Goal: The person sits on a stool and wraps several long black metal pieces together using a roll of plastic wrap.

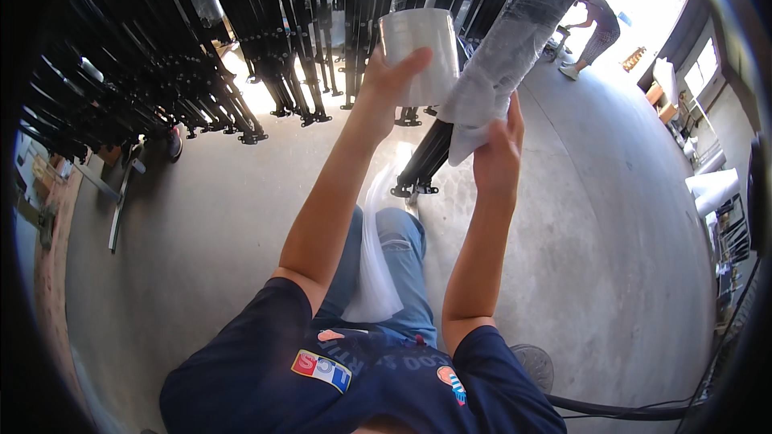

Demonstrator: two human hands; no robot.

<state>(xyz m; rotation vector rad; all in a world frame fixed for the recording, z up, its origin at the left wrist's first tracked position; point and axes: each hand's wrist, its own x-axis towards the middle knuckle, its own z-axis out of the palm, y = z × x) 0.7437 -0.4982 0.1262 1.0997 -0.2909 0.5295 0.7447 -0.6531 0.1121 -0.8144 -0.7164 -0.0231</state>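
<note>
My left hand grips a wide roll of clear stretch film, its thumb across the roll's face. Just right of the roll, a bundle of black metal bars slants up to the far right, with brackets at its near lower end. Whitish translucent plastic wrapping goes around the bundle above that end. Fingers closed, my right hand holds the wrapping's lower edge against the bundle's right side. Over my thigh hangs a long strip of translucent plastic sheet.
Many black metal bars with bracketed ends hang or lean across the far left. A co-worker bends over at the far right, near a bright opening. White rolls lie along the right side. A black cable crosses the lower right floor.
</note>
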